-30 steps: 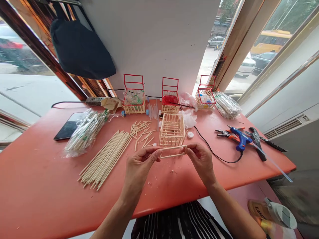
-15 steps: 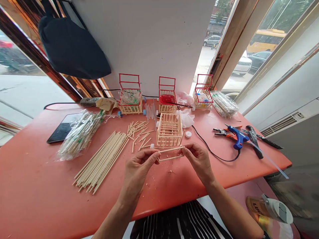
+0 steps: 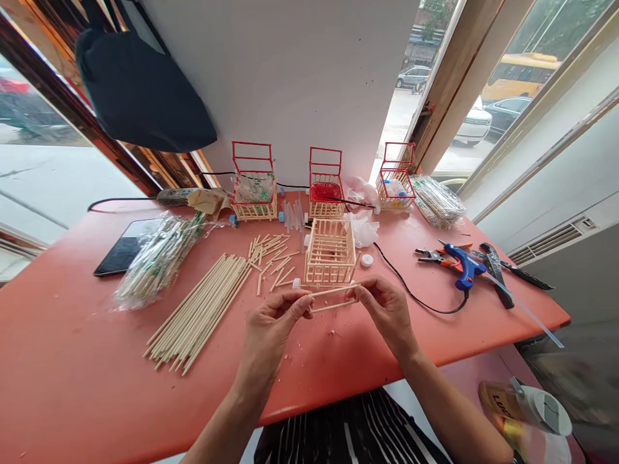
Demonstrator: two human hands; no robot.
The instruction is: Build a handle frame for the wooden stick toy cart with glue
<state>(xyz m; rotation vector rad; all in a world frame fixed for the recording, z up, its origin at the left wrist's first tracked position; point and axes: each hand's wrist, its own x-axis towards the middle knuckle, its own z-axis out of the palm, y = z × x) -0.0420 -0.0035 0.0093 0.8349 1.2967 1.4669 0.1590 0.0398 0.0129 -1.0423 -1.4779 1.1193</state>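
Observation:
My left hand [image 3: 273, 322] and my right hand [image 3: 385, 314] are closed in pinches on the two ends of a short, pale wooden stick [image 3: 334, 292]. A second stick [image 3: 333, 307] runs parallel just below it; my fingers hide whether the two are joined at the ends. Directly beyond my hands stands a small cart-like basket [image 3: 330, 252] built of wooden sticks, with white bottle caps [image 3: 296, 283] at its sides. To the left lie cut short sticks [image 3: 271, 258] and a bundle of long sticks [image 3: 200, 312].
Three stick carts with red handles, one of them a middle cart [image 3: 326, 191], line the wall. A blue glue gun [image 3: 465, 265] and pliers [image 3: 430, 256] lie on the right. Bagged sticks [image 3: 157, 261] partly cover a tablet [image 3: 116, 254] at left. A cord [image 3: 411, 295] crosses the red table [image 3: 87, 361].

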